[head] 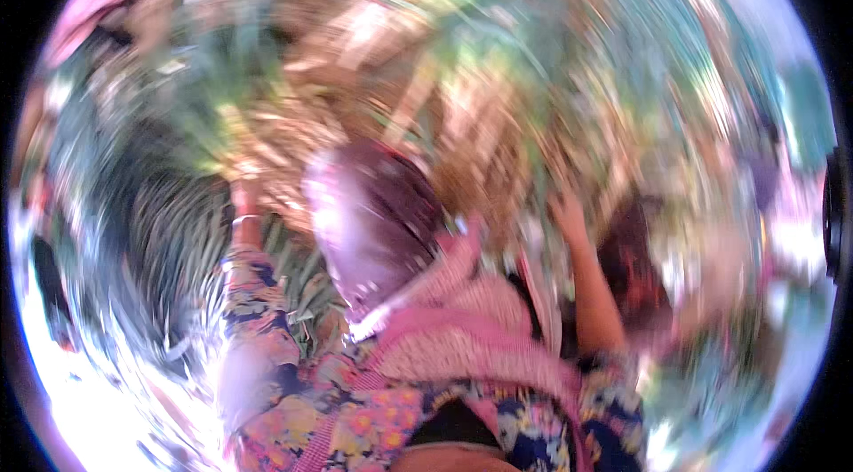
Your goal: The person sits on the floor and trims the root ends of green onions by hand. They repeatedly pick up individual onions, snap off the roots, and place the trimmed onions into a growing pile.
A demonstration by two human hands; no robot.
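Observation:
Strong motion blur softens everything. At the left, my left hand (244, 189), with a bangle at the wrist and a floral sleeve, is at the pale base of a bunch of long green-leaved stalks (223, 132) and looks closed round it. My right hand (566, 202), its forearm bare, reaches among blurred stalks right of centre; its fingers and any hold cannot be made out. Between the hands lies a straw-brown, root-like mass (483, 139). Nearer my body are a shiny purple-maroon rounded surface (376, 225) and pink patterned cloth (466, 339).
Long green leaves (153, 225) spread at the left. More green and straw-coloured plant matter (640, 52) lies ahead and to the right. A pink cloth-like shape (90, 12) is at the upper left. A dark reddish form (633, 265) stands beside my right forearm.

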